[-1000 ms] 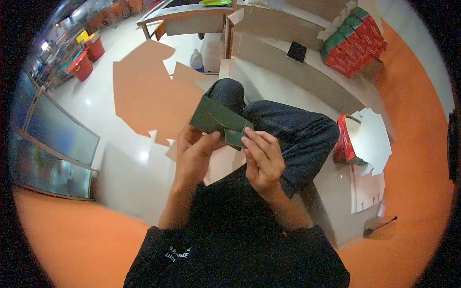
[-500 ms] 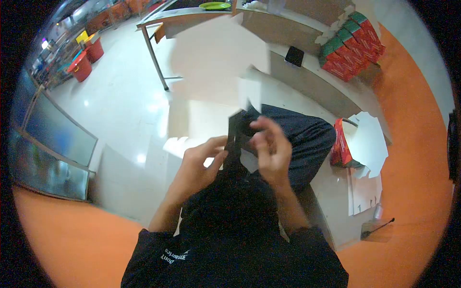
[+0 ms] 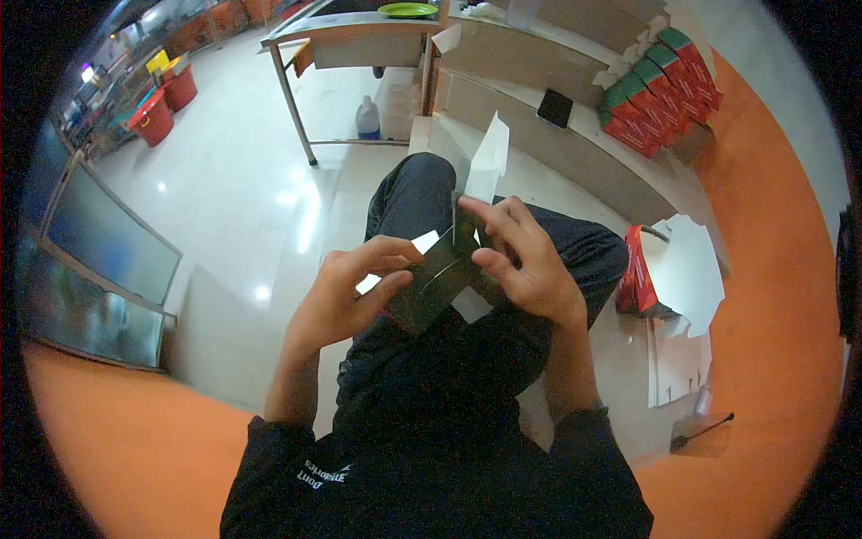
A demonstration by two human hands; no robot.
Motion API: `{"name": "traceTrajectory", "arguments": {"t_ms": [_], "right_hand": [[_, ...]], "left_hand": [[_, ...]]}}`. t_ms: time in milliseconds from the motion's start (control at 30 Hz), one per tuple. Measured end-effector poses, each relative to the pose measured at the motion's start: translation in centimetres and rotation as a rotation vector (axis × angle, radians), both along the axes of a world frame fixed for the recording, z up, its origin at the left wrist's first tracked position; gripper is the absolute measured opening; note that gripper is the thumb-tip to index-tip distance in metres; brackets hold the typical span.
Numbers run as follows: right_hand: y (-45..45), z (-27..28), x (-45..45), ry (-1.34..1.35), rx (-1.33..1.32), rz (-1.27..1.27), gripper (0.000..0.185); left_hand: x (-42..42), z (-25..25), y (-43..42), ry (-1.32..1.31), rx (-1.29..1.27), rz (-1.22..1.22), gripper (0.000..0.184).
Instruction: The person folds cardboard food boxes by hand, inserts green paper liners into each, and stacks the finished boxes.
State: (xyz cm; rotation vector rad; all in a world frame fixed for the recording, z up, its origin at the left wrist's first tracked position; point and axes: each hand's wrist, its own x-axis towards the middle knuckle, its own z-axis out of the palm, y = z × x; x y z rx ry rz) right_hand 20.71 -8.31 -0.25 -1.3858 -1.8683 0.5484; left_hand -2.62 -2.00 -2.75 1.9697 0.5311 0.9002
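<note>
A partly folded cardboard box [image 3: 429, 292] is on my lap, its dark outer side towards me. One white flap [image 3: 489, 162] of it stands up beyond my right hand. My left hand [image 3: 359, 283] holds the box's left side, fingers bent over the edge and thumb on the dark face. On the other side, my right hand [image 3: 530, 265] has its index finger against an upright dark tab [image 3: 456, 220] and its thumb lower on the box. The box's far side is partly hidden by my hands.
Several red and green boxes [image 3: 660, 94] stand in a row on the ledge at upper right. A dark phone-like slab [image 3: 555, 107] lies nearby. An open red box [image 3: 637, 274] and flat white sheets [image 3: 678, 359] are at right. A metal-legged table [image 3: 292, 108] stands ahead.
The large white panel that rose in front of me has swung down and turned, leaving a narrow upright flap. My right hand has moved slightly right, its index finger now at the dark tab.
</note>
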Motion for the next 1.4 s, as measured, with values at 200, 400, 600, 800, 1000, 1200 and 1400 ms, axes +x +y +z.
{"name": "traceTrajectory", "arguments": {"t_ms": [200, 400, 600, 800, 1000, 1200, 1400], "right_hand": [[1.3, -1.0, 0.7, -0.032, 0.107, -0.108, 0.038], [-0.8, 0.0, -1.1, -0.125, 0.272, -0.093, 0.034], [-1.6, -0.2, -1.8, -0.190, 0.387, -0.169, 0.033], [-1.9, -0.1, -1.6, -0.274, 0.386, 0.001, 0.027], [-2.2, -0.9, -1.5, -0.422, 0.349, 0.119, 0.031], [-3.9, 1.5, -2.4, -0.520, 0.235, 0.037, 0.057], [-3.2, 1.2, -0.6, -0.410, 0.242, -0.022, 0.079]], "left_hand": [[-0.2, 0.1, 0.3, -0.002, -0.009, 0.007, 0.012], [0.6, 0.4, -0.4, -0.190, -0.277, 0.113, 0.019], [0.7, 0.8, -0.5, -0.145, -0.181, 0.079, 0.017], [0.6, 1.2, -0.5, -0.074, 0.072, 0.073, 0.013], [0.3, 1.1, -1.5, -0.060, 0.113, 0.087, 0.007], [0.1, 2.4, -2.5, 0.025, 0.111, 0.160, 0.014], [0.2, 2.5, -1.5, -0.139, 0.203, 0.076, 0.040]]}}
